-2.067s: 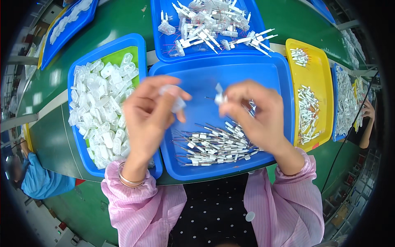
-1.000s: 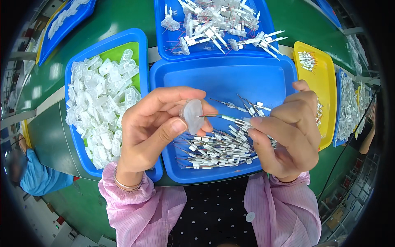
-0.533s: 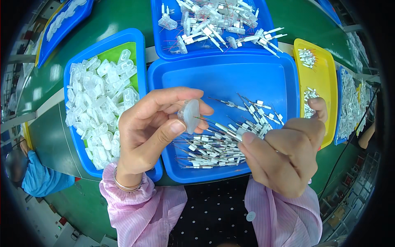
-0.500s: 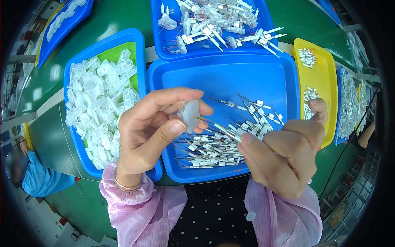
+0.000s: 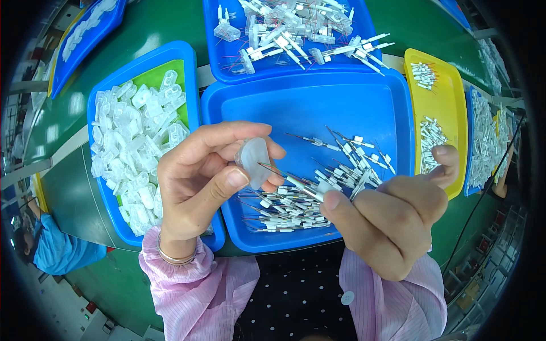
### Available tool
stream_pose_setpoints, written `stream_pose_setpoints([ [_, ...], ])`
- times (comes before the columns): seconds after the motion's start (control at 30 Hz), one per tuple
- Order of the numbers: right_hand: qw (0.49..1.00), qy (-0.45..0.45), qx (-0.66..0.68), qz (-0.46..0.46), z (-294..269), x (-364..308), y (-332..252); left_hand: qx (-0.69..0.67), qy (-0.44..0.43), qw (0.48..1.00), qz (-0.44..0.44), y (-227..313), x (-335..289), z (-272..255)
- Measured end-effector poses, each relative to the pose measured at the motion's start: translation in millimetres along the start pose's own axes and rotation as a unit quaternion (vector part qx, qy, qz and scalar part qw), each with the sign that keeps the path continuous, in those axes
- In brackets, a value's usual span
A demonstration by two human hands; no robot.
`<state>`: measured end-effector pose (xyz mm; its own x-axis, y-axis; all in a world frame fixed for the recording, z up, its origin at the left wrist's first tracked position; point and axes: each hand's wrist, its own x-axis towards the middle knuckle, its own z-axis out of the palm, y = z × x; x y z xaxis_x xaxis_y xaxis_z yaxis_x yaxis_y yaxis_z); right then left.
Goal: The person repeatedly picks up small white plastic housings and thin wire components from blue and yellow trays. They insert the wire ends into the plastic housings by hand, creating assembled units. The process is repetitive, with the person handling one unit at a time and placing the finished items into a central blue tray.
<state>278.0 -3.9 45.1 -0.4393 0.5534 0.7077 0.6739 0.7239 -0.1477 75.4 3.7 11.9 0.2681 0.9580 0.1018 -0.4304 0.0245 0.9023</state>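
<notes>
Between the thumb and fingers of my left hand (image 5: 202, 176) is a translucent plastic housing (image 5: 256, 162), its flat face turned to the right. My right hand (image 5: 392, 216) pinches a thin white wired connector (image 5: 304, 184) whose fine wires point left. The wire tips meet the face of the housing; whether they pass inside cannot be seen. Both hands are above a blue tray (image 5: 307, 91), where many similar wired connectors (image 5: 290, 210) lie in a loose heap below the fingers.
To the left, a blue tray (image 5: 192, 85) with a green liner holds a pile of translucent housings (image 5: 136, 136). Farther back, another blue tray (image 5: 213, 57) carries assembled pieces with red wires (image 5: 284, 37). A yellow tray (image 5: 449, 108) with small white parts stands on the right. A person in blue (image 5: 65, 244) is at far left.
The housing has turned slightly and shows more of its flat face. My right hand has shifted a little left and down, with the connector still in its fingers.
</notes>
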Motion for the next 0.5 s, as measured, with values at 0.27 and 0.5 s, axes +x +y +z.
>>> stream_pose_setpoints([
  [0.27, 0.999, -0.028, 0.023, 0.010, -0.4, 1.2, 0.7, 0.034, -0.012, 0.999, 0.032, -2.2, 1.9, -0.2],
  [0.5, 0.999, 0.012, 0.035, 0.006, 4.3, -3.6, 0.1, 0.028, -0.004, 0.998, 0.050, -3.6, 1.4, -1.4],
])
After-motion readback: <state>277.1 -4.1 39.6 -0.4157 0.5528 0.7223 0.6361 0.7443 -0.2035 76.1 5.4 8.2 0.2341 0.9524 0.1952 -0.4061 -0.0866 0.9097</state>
